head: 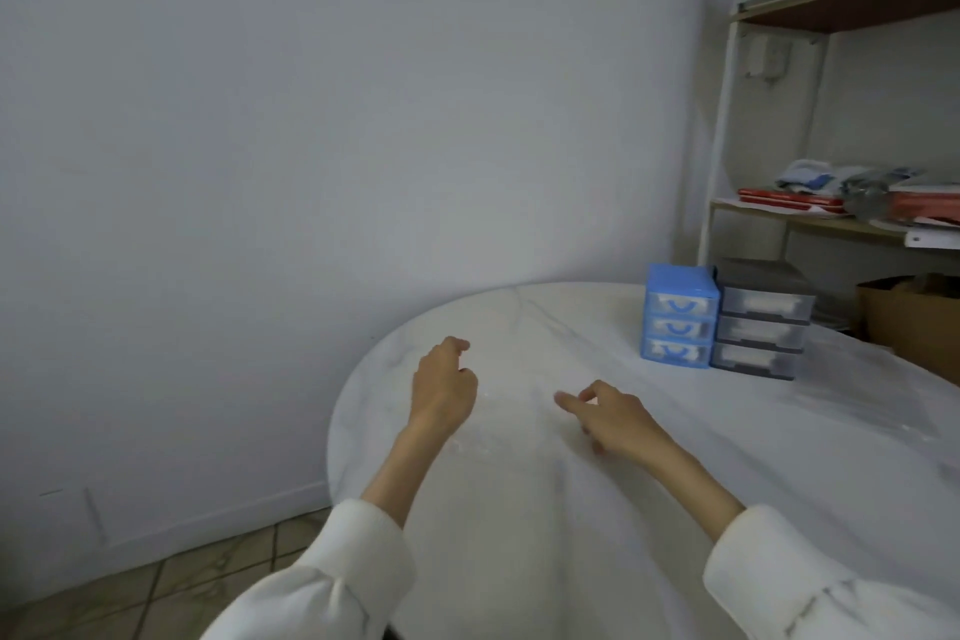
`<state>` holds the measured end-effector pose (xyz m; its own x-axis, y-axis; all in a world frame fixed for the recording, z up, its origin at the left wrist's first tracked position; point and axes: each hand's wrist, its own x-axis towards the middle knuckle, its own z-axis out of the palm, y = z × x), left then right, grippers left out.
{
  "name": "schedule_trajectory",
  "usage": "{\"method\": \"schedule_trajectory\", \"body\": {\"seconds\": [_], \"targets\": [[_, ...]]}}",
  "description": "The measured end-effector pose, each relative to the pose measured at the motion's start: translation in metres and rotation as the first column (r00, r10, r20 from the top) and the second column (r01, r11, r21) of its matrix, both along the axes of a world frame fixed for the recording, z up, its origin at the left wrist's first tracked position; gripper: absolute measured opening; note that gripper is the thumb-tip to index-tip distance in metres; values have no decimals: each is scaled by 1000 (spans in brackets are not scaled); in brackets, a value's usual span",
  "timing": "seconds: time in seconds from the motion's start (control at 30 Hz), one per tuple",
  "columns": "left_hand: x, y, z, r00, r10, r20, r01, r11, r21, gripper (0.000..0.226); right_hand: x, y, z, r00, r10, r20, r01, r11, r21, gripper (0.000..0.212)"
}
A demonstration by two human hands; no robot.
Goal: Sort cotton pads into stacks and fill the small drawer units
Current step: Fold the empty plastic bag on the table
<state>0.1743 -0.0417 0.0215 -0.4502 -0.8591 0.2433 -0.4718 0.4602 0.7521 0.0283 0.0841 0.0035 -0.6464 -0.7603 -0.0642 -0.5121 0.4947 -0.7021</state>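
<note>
A blue three-drawer unit [679, 316] and a grey three-drawer unit [761, 322] stand side by side at the far right of the white table [519, 535], all drawers closed, white contents showing through the fronts. My left hand [444, 387] hovers over the table's left part with loosely curled fingers and holds nothing. My right hand [613, 418] is beside it, fingers loosely curled, forefinger pointing left, also holding nothing. Both hands are well short of the drawer units. No loose cotton pads can be made out on the white tabletop.
A plain wall runs behind and to the left of the table. A shelf rack [810, 218] with papers, cloths and red items stands at the right. A cardboard box [909, 317] sits behind the table's right edge. Tiled floor [156, 587] shows at lower left.
</note>
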Motion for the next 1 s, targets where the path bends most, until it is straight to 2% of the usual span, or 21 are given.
{"method": "schedule_trajectory", "body": {"seconds": [0.07,0.1,0.17,0.23,0.33,0.43,0.57,0.63,0.67,0.73,0.8,0.87,1.0], "targets": [[17,-15,-6,969,112,220,-105,994,-42,45,15,-9,0,998,-51,-38,54,996,68,67],[22,-20,-11,945,132,300,-133,991,-17,43,20,-12,-1,995,-66,-68,72,993,95,74],[29,-25,-20,926,114,359,-152,985,80,41,29,-19,-3,995,-62,-74,69,993,100,77],[28,-26,-27,932,126,340,-172,979,108,42,33,-21,-2,999,-48,0,48,998,50,66],[19,-22,-24,948,204,243,-238,964,122,42,26,-19,3,995,-87,57,91,994,-59,57],[5,-18,-20,973,207,102,-224,955,197,42,8,-10,6,984,-154,93,171,963,-211,67],[-23,-5,-13,982,77,-170,-25,957,290,28,-23,19,16,953,-235,194,295,870,-395,75],[-43,3,-9,955,29,-296,78,935,345,19,-45,40,19,930,-285,234,364,811,-459,57],[-51,7,-6,938,15,-345,124,917,379,19,-53,49,20,921,-294,256,385,790,-478,46],[-73,18,-3,911,-3,-412,200,876,438,16,-73,73,21,915,-280,290,390,794,-466,36],[-97,30,-1,901,9,-435,219,854,473,29,-89,95,22,921,-239,309,360,826,-434,29],[-119,42,-2,896,0,-444,227,860,457,40,-99,115,22,927,-230,295,341,844,-414,26],[-161,73,-5,836,-179,-519,411,831,374,35,-119,153,23,906,-299,299,411,791,-454,27]]}}
